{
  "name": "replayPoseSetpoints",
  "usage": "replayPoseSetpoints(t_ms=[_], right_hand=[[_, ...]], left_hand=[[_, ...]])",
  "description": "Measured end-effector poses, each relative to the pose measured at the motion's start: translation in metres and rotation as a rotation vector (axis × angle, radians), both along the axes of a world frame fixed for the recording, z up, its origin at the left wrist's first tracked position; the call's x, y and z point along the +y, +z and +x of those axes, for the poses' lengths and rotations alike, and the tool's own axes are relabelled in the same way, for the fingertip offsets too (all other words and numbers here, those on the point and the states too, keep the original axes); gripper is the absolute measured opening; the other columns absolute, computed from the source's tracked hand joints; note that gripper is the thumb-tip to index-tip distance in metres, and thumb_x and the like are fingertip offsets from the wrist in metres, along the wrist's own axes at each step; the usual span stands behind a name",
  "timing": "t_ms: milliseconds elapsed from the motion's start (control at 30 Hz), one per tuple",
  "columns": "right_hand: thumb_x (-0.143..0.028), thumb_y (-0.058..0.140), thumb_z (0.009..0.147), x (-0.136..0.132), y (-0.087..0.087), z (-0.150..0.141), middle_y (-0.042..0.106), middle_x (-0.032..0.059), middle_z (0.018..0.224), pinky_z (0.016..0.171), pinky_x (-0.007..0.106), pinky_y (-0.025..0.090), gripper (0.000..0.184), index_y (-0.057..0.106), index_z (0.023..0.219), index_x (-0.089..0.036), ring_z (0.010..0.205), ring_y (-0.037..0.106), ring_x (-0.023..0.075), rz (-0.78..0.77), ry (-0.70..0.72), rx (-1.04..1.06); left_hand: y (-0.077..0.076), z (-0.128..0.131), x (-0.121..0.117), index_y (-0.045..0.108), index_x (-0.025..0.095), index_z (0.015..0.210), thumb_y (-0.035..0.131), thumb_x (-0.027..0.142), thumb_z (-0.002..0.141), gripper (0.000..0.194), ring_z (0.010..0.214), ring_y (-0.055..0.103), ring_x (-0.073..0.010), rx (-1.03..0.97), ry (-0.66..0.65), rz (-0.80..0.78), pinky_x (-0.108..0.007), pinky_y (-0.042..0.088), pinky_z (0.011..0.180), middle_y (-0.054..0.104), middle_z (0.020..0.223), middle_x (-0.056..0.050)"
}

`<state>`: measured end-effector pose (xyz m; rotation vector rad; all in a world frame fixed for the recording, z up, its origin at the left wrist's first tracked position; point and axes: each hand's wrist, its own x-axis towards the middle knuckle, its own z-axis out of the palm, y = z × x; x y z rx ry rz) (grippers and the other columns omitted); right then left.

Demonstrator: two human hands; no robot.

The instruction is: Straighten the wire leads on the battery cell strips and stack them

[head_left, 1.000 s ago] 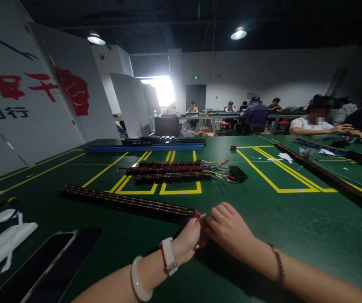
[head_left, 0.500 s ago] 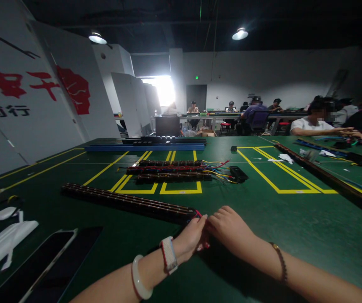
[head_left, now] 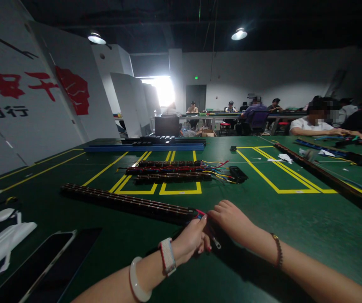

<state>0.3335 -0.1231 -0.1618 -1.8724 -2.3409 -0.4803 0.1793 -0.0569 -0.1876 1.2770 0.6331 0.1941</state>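
Head view: the strip [head_left: 127, 205] lies on the table [head_left: 130, 252], its wires [head_left: 200, 212] at the left hand [head_left: 191, 239].
From my remote seat I see the left hand closed on the wires at the strip's end, while the right hand [head_left: 231, 219] sits just beside it with fingers curled; I cannot tell what that one grips. A metal lug [head_left: 217, 244] pokes out below, between the hands, and the strip slants away beyond the left hand to its left. Farther beyond both hands I make out shorter strips [head_left: 173, 177] across yellow tape [head_left: 181, 192], a black box [head_left: 238, 173] near their wired ends, then a blue rail [head_left: 143, 148]. Left of the left hand lie black panels [head_left: 64, 263] and a white piece [head_left: 7, 246]. Well right of the right hand I see a long bar [head_left: 326, 176] and, past it, a person [head_left: 310, 126].
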Motion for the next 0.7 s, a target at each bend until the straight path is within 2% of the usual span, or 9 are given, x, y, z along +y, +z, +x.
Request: replayPoseSetpoints(t_ms=[167,267,333,533,700], right_hand=[[-0.016,0.059,0.083,0.014,-0.01,0.016,0.06,0.0025,0.086,0.092,0.033,0.037,0.011,0.064,0.093,-0.018,0.086,0.052,0.017,0.088,0.088,-0.085],[-0.016,0.054,0.086,0.022,-0.018,0.026,0.062,0.0038,0.09,0.1,0.035,0.033,0.017,0.064,0.099,-0.016,0.09,0.053,0.0178,0.164,0.164,-0.173],[-0.017,0.051,0.088,0.023,-0.022,0.03,0.062,0.0039,0.091,0.102,0.036,0.032,0.02,0.064,0.103,-0.015,0.091,0.053,0.018,0.201,0.2,-0.208],[-0.017,0.053,0.087,0.021,-0.025,0.034,0.063,0.0039,0.094,0.103,0.037,0.032,0.022,0.064,0.106,-0.016,0.095,0.053,0.0183,0.251,0.218,-0.22],[-0.018,0.053,0.087,0.021,-0.028,0.035,0.063,0.0043,0.094,0.103,0.038,0.032,0.023,0.063,0.108,-0.016,0.094,0.053,0.0184,0.262,0.209,-0.214]], left_hand=[[-0.004,0.0,0.005,0.047,0.011,0.082,0.04,0.062,0.084,0.051,0.039,0.045,-0.0053,-0.049,-0.03,-0.063,-0.017,0.018,0.036,0.056,0.058,-0.002],[-0.004,0.0,0.005,0.047,0.012,0.083,0.04,0.059,0.085,0.048,0.039,0.046,-0.0056,-0.059,-0.019,-0.079,-0.017,0.018,0.036,0.055,0.057,-0.001],[-0.001,0.0,0.004,0.047,0.012,0.086,0.037,0.057,0.088,0.046,0.04,0.047,-0.0057,-0.054,0.0,-0.094,-0.017,0.018,0.036,0.056,0.061,-0.002],[0.009,-0.001,-0.002,0.047,0.009,0.096,0.028,0.041,0.096,0.037,0.044,0.05,-0.0035,-0.079,0.049,-0.154,-0.018,0.016,0.036,0.063,0.091,-0.011],[0.008,-0.003,-0.002,0.045,0.01,0.096,0.028,0.039,0.096,0.034,0.044,0.048,-0.0034,-0.082,0.076,-0.15,-0.018,0.013,0.036,0.062,0.087,-0.01]])
